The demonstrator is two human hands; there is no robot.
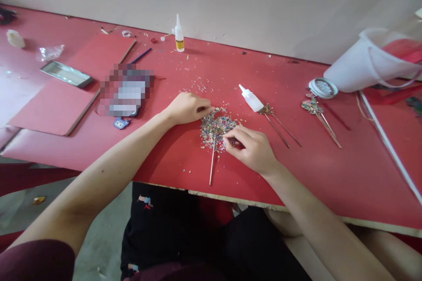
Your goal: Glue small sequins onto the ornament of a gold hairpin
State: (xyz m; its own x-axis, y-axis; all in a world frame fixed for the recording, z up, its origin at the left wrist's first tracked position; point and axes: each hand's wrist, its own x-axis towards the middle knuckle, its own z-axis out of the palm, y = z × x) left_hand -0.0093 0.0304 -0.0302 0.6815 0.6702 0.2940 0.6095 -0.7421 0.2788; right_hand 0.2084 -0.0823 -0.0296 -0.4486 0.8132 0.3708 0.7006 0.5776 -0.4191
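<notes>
A loose pile of small multicoloured shell-like chips (211,127) lies on the red table in front of me. A metal hairpin (212,162) sits with its head among the chips, its prong pointing back toward the table's front edge. My right hand (252,147) is closed at the pile's right side, thumb and forefinger pinching the hairpin near its head. Bent inward at the upper left of the pile, my left hand (189,107) has its fingertips pressed together among the chips; whatever they hold is too small to make out.
Right of the pile, a white glue bottle (252,99) rests against another hairpin (277,127). Farther right are a decorated hairpin (321,120), a round lid (323,88) and a tilted white bucket (356,63). A second glue bottle (179,37) stands behind. A phone (128,92) lies left.
</notes>
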